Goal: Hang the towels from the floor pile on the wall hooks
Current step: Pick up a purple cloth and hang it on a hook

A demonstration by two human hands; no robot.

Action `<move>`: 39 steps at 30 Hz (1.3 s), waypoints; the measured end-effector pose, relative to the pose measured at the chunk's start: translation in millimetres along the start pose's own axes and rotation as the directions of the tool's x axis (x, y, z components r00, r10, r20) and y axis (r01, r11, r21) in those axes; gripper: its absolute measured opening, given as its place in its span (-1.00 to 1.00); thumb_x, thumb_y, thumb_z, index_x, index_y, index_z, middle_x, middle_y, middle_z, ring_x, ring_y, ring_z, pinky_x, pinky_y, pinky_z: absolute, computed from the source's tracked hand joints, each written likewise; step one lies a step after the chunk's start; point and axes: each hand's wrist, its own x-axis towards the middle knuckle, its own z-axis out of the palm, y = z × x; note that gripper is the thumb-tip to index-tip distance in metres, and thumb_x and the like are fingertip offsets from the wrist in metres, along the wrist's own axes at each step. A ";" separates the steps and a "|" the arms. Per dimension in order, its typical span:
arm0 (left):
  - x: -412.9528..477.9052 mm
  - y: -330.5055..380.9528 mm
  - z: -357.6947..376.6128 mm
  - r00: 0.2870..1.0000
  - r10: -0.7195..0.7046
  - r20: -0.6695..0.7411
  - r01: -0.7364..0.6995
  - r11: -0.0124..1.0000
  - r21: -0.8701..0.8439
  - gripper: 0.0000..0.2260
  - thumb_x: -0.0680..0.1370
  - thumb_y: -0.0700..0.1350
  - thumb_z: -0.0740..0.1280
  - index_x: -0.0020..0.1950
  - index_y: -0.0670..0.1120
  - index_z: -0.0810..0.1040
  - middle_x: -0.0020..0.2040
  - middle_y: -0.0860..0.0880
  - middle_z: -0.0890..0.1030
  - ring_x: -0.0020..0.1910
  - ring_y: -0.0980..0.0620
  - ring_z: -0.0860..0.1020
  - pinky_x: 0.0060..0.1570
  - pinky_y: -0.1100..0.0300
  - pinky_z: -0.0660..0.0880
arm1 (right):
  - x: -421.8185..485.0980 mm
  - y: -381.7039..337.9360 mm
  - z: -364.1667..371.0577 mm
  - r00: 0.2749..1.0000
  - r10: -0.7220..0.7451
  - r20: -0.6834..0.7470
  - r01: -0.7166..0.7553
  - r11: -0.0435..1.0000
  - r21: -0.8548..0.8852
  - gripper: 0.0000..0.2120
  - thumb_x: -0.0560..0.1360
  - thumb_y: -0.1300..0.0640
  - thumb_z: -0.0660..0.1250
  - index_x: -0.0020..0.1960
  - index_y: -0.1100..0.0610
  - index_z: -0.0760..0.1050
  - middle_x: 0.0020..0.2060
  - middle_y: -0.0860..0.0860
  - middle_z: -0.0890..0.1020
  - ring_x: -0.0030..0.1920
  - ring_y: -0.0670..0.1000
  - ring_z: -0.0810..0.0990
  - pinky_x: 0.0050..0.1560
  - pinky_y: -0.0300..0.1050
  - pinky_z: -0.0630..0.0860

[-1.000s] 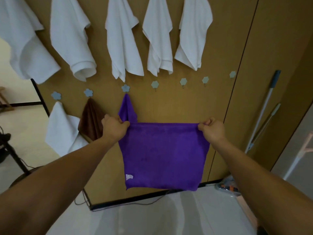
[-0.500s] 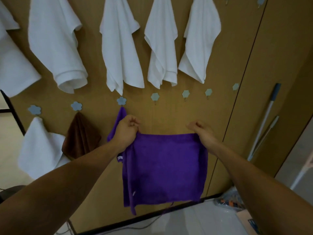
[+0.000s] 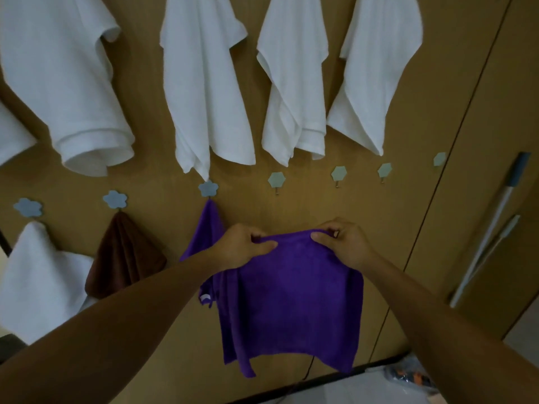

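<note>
Head view: white towels (image 3: 204, 83) and a brown towel (image 3: 125, 252) hang already, left hand (image 3: 242, 249) and right hand (image 3: 344, 246) pinch the purple towel (image 3: 297, 301) by its top edge, free hooks (image 3: 276, 179) remain.

Left forearm (image 3: 116, 325) and right forearm (image 3: 437, 325) show bare throughout, as do the left grip (image 3: 245, 249) and right grip (image 3: 347, 246).

One view, worn on the head, facing forward and tipped a little down, square onto the wall (image 3: 306, 205) and close to it. The left arm (image 3: 116, 330) and right arm (image 3: 443, 325) reach in from the bottom corners. The wide lens bows the edges. White towels (image 3: 204, 83) fill the top, the hook row (image 3: 208, 188) crosses mid-frame, and a strip of floor (image 3: 364, 389) shows bottom right.
</note>
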 end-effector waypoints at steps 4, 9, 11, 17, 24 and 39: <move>32.3 -10.8 -0.4 0.993 -0.066 -0.093 0.065 0.998 -0.014 -0.83 0.54 0.06 0.35 -0.12 0.02 0.66 -0.24 0.11 0.69 -0.23 0.18 0.65 -0.26 0.37 0.52 | 39.6 15.6 3.1 0.980 -0.093 0.173 0.081 0.994 0.077 -0.81 0.47 -0.02 0.43 0.09 -0.11 0.61 -0.01 -0.19 0.63 0.00 -0.24 0.58 0.05 -0.38 0.44; 70.0 -27.2 -3.0 0.973 -0.012 -0.231 0.036 0.994 0.100 -0.81 0.60 0.01 0.27 0.13 0.02 0.62 0.02 0.12 0.66 0.01 0.18 0.61 0.05 0.27 0.54 | 94.0 27.2 5.0 0.965 -0.113 0.237 0.076 0.984 0.158 -0.80 0.26 -0.18 0.53 -0.14 -0.28 0.61 -0.17 -0.26 0.69 -0.14 -0.25 0.64 -0.14 -0.41 0.53; 82.4 -29.0 -2.0 0.943 0.004 -0.334 0.053 0.985 0.162 -0.81 0.59 0.05 0.27 0.10 0.04 0.62 -0.03 0.12 0.66 -0.05 0.17 0.61 0.02 0.22 0.56 | 115.2 33.4 10.9 0.985 -0.132 0.115 0.107 0.974 0.201 -0.95 0.39 -0.12 0.49 -0.19 -0.23 0.62 -0.24 -0.21 0.69 -0.20 -0.21 0.64 -0.17 -0.34 0.56; 130.0 -24.2 -1.2 0.787 0.044 -0.616 0.177 0.940 0.293 -0.76 0.58 0.09 0.27 0.02 -0.03 0.61 -0.19 0.02 0.65 -0.26 0.14 0.55 -0.30 0.43 0.38 | 167.3 39.8 34.3 0.996 -0.046 -0.081 0.063 0.975 0.214 -0.80 0.49 -0.14 0.37 -0.05 -0.04 0.64 -0.20 -0.16 0.68 -0.15 -0.16 0.63 -0.03 -0.20 0.56; 160.2 -35.1 -4.3 0.720 -0.134 -0.681 0.376 0.900 0.220 -0.65 0.56 0.11 0.29 -0.14 -0.16 0.63 -0.26 -0.05 0.64 -0.36 0.13 0.47 -0.41 0.30 0.36 | 196.8 36.2 51.7 0.978 -0.052 -0.204 0.047 0.998 -0.031 -0.67 0.50 -0.08 0.35 -0.24 0.17 0.60 -0.37 0.02 0.64 -0.36 -0.07 0.54 -0.28 -0.15 0.48; 174.8 -41.7 31.8 0.821 -0.429 -0.378 0.539 0.800 0.263 -0.59 0.64 0.09 0.11 0.06 -0.21 0.59 0.07 -0.18 0.61 0.06 -0.09 0.54 0.00 0.19 0.35 | 177.2 38.0 76.0 0.992 0.084 -0.095 -0.119 0.872 -0.475 -0.62 0.55 -0.18 0.21 0.04 0.13 0.55 -0.04 0.07 0.63 0.07 0.10 0.55 0.09 -0.02 0.39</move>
